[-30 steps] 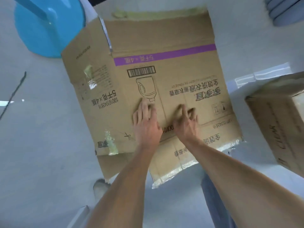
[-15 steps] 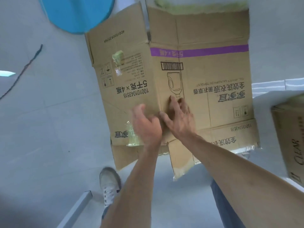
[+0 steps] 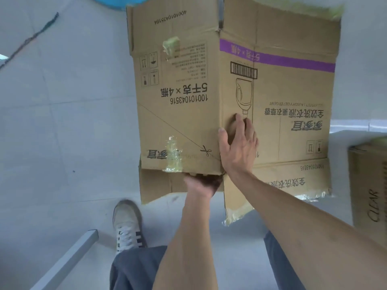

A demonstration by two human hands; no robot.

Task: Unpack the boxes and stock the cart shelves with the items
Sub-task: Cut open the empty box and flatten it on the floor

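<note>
Detergent carton lifted off the floor, print upside down; right hand pressed flat on its corner edge; left hand reaching under the near bottom edge, fingers hidden, grip unclear; loose flaps below the hands may sag open; second box well right.

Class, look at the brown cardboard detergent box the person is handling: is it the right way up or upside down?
Upside down. On the brown cardboard detergent box, the printed text, the bottle drawing and the handling symbols all read inverted, and its near flaps hang open.
</note>
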